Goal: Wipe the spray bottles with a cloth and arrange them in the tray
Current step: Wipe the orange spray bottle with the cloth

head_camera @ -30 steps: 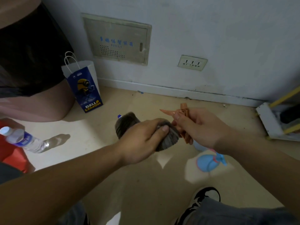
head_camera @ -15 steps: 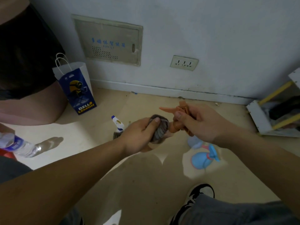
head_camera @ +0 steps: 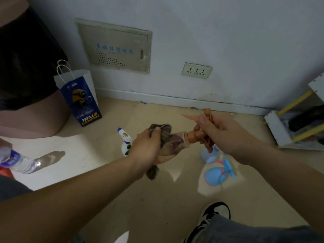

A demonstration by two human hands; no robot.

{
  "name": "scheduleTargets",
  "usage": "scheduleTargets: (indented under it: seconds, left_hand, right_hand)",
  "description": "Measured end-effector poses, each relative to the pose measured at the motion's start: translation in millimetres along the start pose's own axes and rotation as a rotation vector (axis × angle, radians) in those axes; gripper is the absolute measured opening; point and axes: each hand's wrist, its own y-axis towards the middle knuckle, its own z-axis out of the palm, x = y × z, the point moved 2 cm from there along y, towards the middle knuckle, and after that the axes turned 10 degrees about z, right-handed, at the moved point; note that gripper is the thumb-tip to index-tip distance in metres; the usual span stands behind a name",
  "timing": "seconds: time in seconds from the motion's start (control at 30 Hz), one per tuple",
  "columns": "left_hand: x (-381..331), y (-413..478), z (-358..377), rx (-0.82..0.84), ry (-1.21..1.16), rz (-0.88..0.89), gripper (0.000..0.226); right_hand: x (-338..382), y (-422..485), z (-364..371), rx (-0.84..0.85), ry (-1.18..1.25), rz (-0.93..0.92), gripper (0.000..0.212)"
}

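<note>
Orange plastic trigger spray bottle (head_camera: 192, 136) is up at centre frame: my right hand (head_camera: 221, 135) grips its trigger head, nozzle pointing to ten o'clock. My left hand (head_camera: 145, 148) clutches a bunched grey-brown cloth (head_camera: 165, 135) against the bottle's pale body. On the beige floor (head_camera: 98, 155), a small white spray bottle (head_camera: 125, 139) stands at nine o'clock of my left hand. A round blue spray bottle (head_camera: 216, 175) lies at five o'clock of my right.

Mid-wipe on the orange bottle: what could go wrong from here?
1. The right hand holds the orange spray bottle only by its sprayer head; rubbing with the cloth in the left hand might twist the collar loose or squeeze out spray.
2. The blue spray bottles sit on the floor near the shoe; a step could kick them.
</note>
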Motion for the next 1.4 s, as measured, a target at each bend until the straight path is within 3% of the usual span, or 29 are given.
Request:
scheduleTargets:
  seconds: [0.07,0.13,0.23,0.3,0.43,0.53,0.6,0.8,0.97,1.23,1.4]
  left_hand:
    - [-8.9,-8.4,2.6,0.001,0.356,0.397,0.043]
    - [-15.2,-15.2,4.2,0.052,0.561,0.671,0.039]
    - [-21.5,-11.2,0.7,0.201,0.582,0.818,0.037]
    - [-15.6,-2.5,-4.1,0.291,0.395,0.676,0.041]
    - [11.0,12.1,-3.4,0.147,-0.213,-0.121,0.043]
    - [3.2,-5.1,15.7,0.119,-0.523,-0.408,0.041]
    - [-9.7,-16.7,28.7,0.129,-0.595,-0.411,0.033]
    - [-19.8,-30.1,51.2,0.222,-0.361,-0.383,0.035]
    - [-25.7,-22.5,48.8,0.256,-0.294,-0.325,0.033]
    - [11.9,-8.4,45.5,0.343,0.078,-0.243,0.026]
    - [34.6,16.9,57.1,0.295,0.245,-0.252,0.037]
  right_hand:
    - [1.9,0.2,2.6,-0.023,0.020,0.001,0.041]
    - [5.9,-0.6,5.3,-0.044,0.029,-0.020,0.041]
    - [9.6,-3.1,11.8,-0.048,0.000,-0.037,0.040]
    - [8.9,-5.3,12.7,-0.051,0.002,-0.013,0.039]
    - [1.8,-12.5,5.7,-0.129,0.071,0.070,0.041]
    - [-10.1,-17.4,2.6,-0.232,0.159,0.170,0.044]
    - [-19.7,-19.7,2.2,-0.294,0.194,0.231,0.043]
    - [-46.9,-25.3,12.8,-0.371,0.099,0.215,0.035]
    - [-80.0,-8.0,15.1,-0.339,0.039,0.276,0.028]
    - [-142.5,65.5,36.1,-0.188,-0.297,0.368,0.045]
    - [-187.3,91.2,48.9,-0.143,-0.435,0.567,0.040]
